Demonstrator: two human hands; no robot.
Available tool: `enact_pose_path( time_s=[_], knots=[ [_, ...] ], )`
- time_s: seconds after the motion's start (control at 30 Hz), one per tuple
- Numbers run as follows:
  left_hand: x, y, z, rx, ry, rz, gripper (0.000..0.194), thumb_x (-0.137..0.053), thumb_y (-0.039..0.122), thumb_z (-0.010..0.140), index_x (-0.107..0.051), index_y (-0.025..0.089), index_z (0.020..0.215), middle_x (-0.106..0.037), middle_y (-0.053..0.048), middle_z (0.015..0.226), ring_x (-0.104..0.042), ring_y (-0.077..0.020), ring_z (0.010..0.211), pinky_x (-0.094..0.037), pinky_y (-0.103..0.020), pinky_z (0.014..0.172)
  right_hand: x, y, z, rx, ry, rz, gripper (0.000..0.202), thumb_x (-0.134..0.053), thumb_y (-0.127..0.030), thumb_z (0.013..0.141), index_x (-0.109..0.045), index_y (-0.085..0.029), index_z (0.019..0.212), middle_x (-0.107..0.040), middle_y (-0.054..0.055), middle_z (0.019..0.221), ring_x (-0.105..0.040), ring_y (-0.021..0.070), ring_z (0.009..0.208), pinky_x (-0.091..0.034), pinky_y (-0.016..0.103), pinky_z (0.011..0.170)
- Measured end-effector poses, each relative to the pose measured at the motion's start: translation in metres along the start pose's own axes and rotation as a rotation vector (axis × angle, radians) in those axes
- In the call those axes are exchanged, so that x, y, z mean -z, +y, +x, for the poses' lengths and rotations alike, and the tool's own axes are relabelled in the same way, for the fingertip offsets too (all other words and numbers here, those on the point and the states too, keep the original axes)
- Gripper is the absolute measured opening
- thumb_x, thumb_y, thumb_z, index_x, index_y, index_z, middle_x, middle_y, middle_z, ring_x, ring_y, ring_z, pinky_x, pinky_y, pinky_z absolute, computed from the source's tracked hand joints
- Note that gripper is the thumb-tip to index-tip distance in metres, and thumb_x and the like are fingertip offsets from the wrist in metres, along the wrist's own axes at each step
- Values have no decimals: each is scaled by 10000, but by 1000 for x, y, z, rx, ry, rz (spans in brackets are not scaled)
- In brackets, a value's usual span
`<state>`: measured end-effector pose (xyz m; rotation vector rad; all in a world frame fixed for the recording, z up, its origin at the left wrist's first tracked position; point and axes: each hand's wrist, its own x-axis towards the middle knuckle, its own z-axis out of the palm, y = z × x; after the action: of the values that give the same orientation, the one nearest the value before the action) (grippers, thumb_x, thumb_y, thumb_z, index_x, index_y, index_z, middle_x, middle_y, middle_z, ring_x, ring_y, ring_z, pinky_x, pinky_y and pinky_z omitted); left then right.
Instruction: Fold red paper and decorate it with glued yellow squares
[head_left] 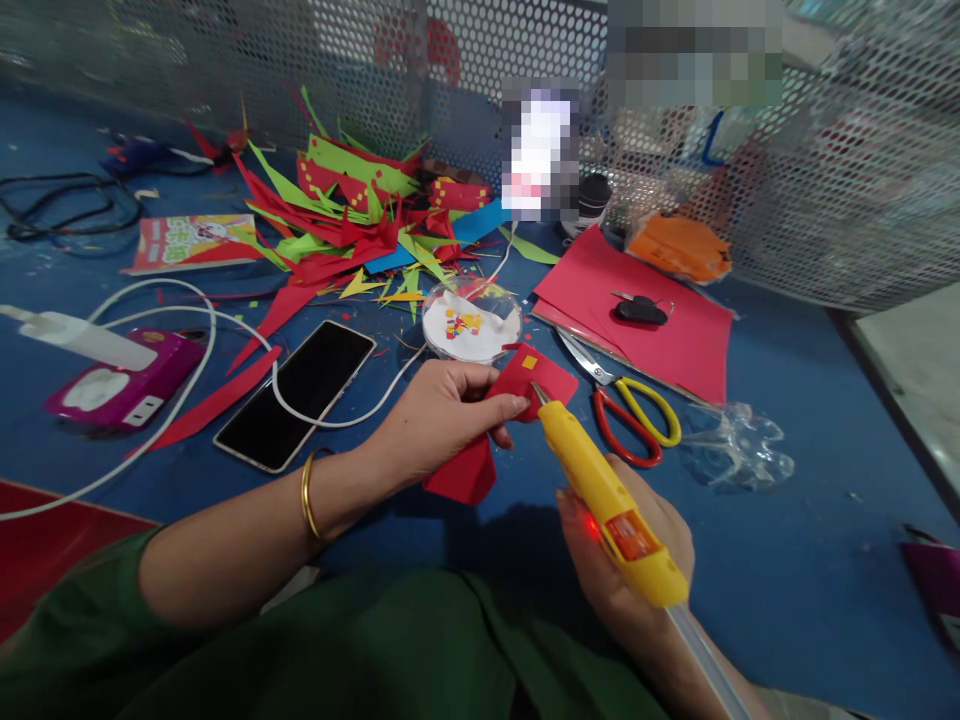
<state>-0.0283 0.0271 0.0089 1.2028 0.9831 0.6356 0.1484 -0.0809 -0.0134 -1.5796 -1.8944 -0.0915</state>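
Note:
A red paper strip (553, 378) with a small yellow square (529, 363) on it is pinched between the thumb and fingers of my left hand (450, 405). Its lower part hangs below my palm. My right hand (630, 550) is wrapped round a yellow glue gun (592, 475), whose metal nozzle points at the red paper close to my left thumb. A glue stick sticks out of the gun's rear. Just beyond my left hand sits a clear round dish (508, 345) with white paper and small coloured paper bits in it.
Scissors (626, 410) lie right of the red strip, beside red sheets (652, 300) bearing a black key (640, 310). A dark-screened phone (300, 390), a white cable and a purple power strip (127, 390) are at left. Coloured paper scraps (352, 220) pile up at the back before a perforated metal panel.

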Motion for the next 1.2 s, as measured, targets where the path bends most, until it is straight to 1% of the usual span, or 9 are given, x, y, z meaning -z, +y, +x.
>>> enact_pose_path(
  time_s=[0.13, 0.3, 0.5, 0.7, 0.83, 0.93, 1.0, 1.1, 1.2],
  knots=[
    [0, 0, 0, 9, 7, 13, 145, -692, 283, 855, -759, 155, 850, -692, -1, 597, -627, -102, 529, -463, -176, 507, 1, 0, 0, -8, -7, 0, 247, -557, -389, 920, -441, -245, 756, -499, -51, 565, -511, 112, 433, -358, 224, 423],
    [-1, 0, 1, 5, 16, -8, 102, -690, 225, 850, -758, 151, 836, -700, 6, 612, -623, -91, 532, -483, -178, 542, -1, -1, -1, -6, -12, 4, 224, -509, -375, 945, -429, -256, 774, -497, -44, 583, -534, 118, 452, -374, 230, 447],
    [0, -1, 1, -5, -4, -23, 106, -695, 230, 850, -757, 146, 827, -699, 10, 614, -629, -87, 546, -470, -166, 538, -2, 1, -1, 16, 41, 5, 201, -555, -330, 918, -453, -244, 768, -523, -45, 571, -519, 116, 447, -366, 229, 434],
    [0, 0, 1, -6, 1, -5, 124, -690, 251, 859, -751, 144, 846, -712, -3, 640, -625, -85, 543, -450, -163, 514, 0, 1, 0, 3, 5, -17, 255, -534, -383, 953, -461, -233, 761, -511, -50, 583, -514, 106, 459, -374, 226, 452],
    [0, -1, 1, 2, 11, 5, 126, -691, 255, 859, -757, 148, 863, -697, 1, 607, -631, -92, 549, -458, -166, 527, 0, 0, -1, 9, -14, 3, 246, -530, -372, 955, -463, -234, 763, -505, -50, 588, -510, 104, 462, -375, 224, 443],
    [1, -3, 2, -10, 10, -2, 127, -706, 263, 846, -757, 148, 846, -698, -2, 605, -642, -98, 559, -478, -175, 556, 2, -1, 0, 12, 20, 49, 228, -518, -359, 957, -471, -240, 768, -532, -41, 603, -517, 115, 472, -390, 236, 444],
    [1, -4, 2, -3, 11, -5, 132, -704, 269, 845, -754, 147, 838, -691, -2, 592, -632, -99, 541, -474, -178, 542, 4, -2, 1, 6, 34, 63, 232, -506, -374, 965, -471, -245, 776, -546, -39, 610, -516, 118, 470, -396, 238, 435],
    [1, -3, 2, 16, 4, -3, 145, -696, 280, 850, -751, 146, 839, -675, 2, 566, -616, -96, 513, -451, -172, 505, 6, -3, 3, -3, 39, 53, 258, -481, -397, 987, -465, -246, 779, -545, -43, 607, -512, 114, 461, -394, 231, 418],
    [1, -3, 2, 21, 0, -6, 141, -694, 275, 847, -747, 145, 830, -668, 5, 557, -611, -88, 507, -449, -163, 506, 7, -3, 3, -9, 27, 53, 261, -469, -405, 995, -466, -247, 787, -550, -44, 616, -523, 113, 468, -405, 231, 422]
  ],
)
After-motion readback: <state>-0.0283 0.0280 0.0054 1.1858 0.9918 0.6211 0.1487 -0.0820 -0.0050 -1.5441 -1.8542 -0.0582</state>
